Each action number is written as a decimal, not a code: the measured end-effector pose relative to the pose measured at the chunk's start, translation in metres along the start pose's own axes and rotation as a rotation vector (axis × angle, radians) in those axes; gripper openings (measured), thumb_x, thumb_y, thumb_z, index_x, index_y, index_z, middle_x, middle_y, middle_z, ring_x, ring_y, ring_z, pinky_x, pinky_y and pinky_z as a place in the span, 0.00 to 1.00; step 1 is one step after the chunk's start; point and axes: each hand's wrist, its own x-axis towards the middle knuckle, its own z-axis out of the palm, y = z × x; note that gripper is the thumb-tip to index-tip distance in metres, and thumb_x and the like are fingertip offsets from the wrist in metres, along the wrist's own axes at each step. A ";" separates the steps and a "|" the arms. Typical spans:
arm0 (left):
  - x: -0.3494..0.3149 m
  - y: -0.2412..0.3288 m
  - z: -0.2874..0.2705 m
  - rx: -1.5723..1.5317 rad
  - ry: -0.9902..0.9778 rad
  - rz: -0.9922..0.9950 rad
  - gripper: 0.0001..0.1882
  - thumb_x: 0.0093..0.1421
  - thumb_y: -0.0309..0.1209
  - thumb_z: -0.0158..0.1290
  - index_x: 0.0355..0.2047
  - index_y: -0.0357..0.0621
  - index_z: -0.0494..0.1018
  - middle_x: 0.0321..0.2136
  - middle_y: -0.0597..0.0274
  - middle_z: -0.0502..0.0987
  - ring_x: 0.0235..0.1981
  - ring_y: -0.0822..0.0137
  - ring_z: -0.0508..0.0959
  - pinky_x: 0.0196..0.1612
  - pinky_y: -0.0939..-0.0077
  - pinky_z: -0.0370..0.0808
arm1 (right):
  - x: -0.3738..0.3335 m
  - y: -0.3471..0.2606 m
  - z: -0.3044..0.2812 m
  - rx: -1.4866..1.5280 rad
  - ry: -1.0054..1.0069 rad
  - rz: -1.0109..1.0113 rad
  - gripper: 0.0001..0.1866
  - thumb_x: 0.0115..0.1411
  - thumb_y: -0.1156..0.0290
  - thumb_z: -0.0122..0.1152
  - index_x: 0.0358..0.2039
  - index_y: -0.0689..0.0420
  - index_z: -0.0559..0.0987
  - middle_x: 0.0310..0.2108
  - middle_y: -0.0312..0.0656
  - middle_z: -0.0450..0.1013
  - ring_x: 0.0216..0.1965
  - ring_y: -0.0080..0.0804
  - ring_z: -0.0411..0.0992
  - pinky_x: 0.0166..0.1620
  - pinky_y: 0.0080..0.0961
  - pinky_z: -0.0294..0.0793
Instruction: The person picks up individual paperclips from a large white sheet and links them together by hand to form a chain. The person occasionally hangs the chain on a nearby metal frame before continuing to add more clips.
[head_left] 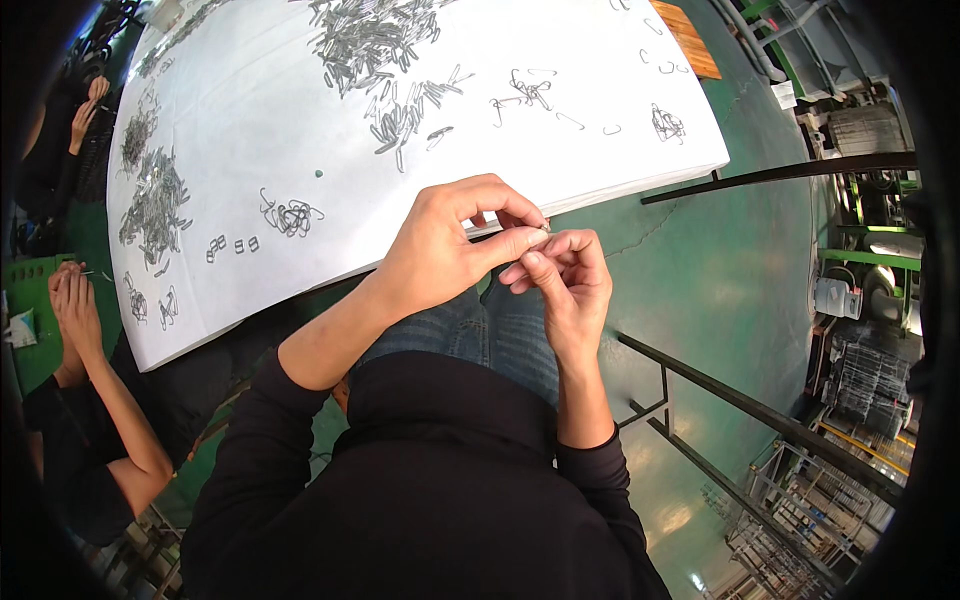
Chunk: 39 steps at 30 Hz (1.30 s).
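Note:
My left hand [450, 245] and my right hand [572, 295] meet in front of me, just off the table's near edge. Both have thumb and fingers pinched together, fingertips touching or nearly so. A tiny dark, metallic-looking bit shows between the fingertips; its kind is too small to make out. On the white-covered table [430, 205] beyond my hands lie loose bent wire hooks [530, 92] and a big heap of narrow metal clips [365, 45]. A tangle of wire hooks [290, 216] lies left of my left hand, beside a few small clips [232, 245].
Another heap of metal pieces [155, 205] covers the table's left side. A wire tangle [668, 123] sits near the right corner. At left, a co-worker's hands [75, 300] are close together; another person's hand [85, 120] shows farther up. Dark metal rails [760, 425] stand at right over green floor.

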 end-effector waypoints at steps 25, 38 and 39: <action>-0.026 -0.018 0.024 0.021 0.135 0.059 0.05 0.51 0.20 0.58 0.30 0.41 0.77 0.27 0.66 0.79 0.29 0.71 0.74 0.33 0.79 0.70 | 0.140 0.010 -0.062 -1.079 -0.166 0.026 0.05 0.56 0.73 0.55 0.31 0.62 0.75 0.27 0.44 0.75 0.30 0.35 0.74 0.35 0.29 0.72; -0.037 -0.018 0.024 0.066 0.212 0.087 0.09 0.50 0.20 0.58 0.33 0.44 0.77 0.28 0.64 0.78 0.28 0.70 0.75 0.28 0.78 0.72 | -0.014 -0.029 0.003 -0.009 0.075 0.116 0.03 0.56 0.78 0.60 0.32 0.62 0.77 0.35 0.40 0.73 0.26 0.19 0.69 0.23 0.12 0.66; -0.038 -0.017 0.024 0.055 0.220 0.090 0.10 0.50 0.19 0.58 0.33 0.44 0.77 0.28 0.64 0.78 0.28 0.70 0.75 0.29 0.78 0.73 | -0.015 -0.028 0.004 -0.026 0.082 0.081 0.02 0.56 0.78 0.60 0.31 0.62 0.78 0.35 0.39 0.72 0.25 0.18 0.68 0.23 0.12 0.65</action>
